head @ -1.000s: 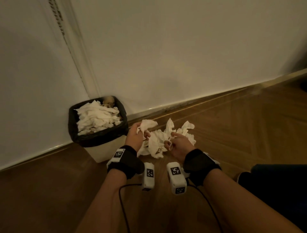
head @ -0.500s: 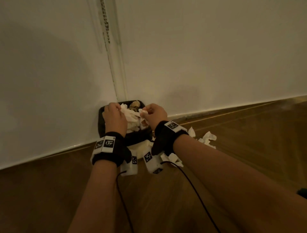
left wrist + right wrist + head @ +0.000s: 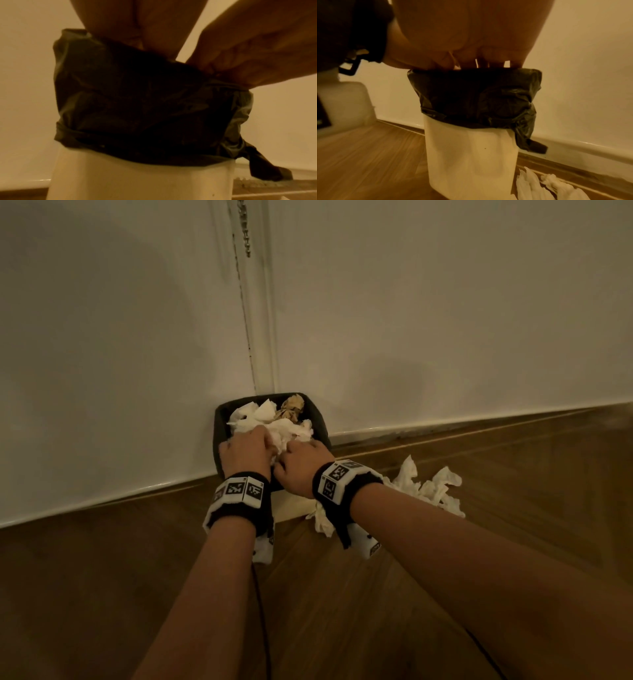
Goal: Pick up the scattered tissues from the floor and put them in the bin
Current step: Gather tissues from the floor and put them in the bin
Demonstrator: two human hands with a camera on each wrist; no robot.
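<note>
The white bin (image 3: 219, 440) with a black liner stands against the wall, heaped with crumpled white tissues (image 3: 260, 416). Both hands reach into its near side. My left hand (image 3: 246, 450) presses down on the tissue heap. My right hand (image 3: 301, 463) is beside it, touching it. In the left wrist view the left hand (image 3: 137, 33) runs its fingers straight down behind the liner (image 3: 137, 108). The right wrist view shows the right hand (image 3: 471, 47) likewise above the bin (image 3: 471, 155). All fingertips are hidden. More tissues (image 3: 428, 491) lie on the floor to the bin's right.
A brownish crumpled wad (image 3: 291, 407) sits at the back of the bin. The white wall and its skirting run behind, with a vertical trim and a hanging chain (image 3: 245, 234) above the bin. Wooden floor (image 3: 102, 594) spreads out on the left and in front.
Both hands carried tissues from the floor pile left to the bin, then sank from above the rim down into the heap. The head view has closed in on the bin.
</note>
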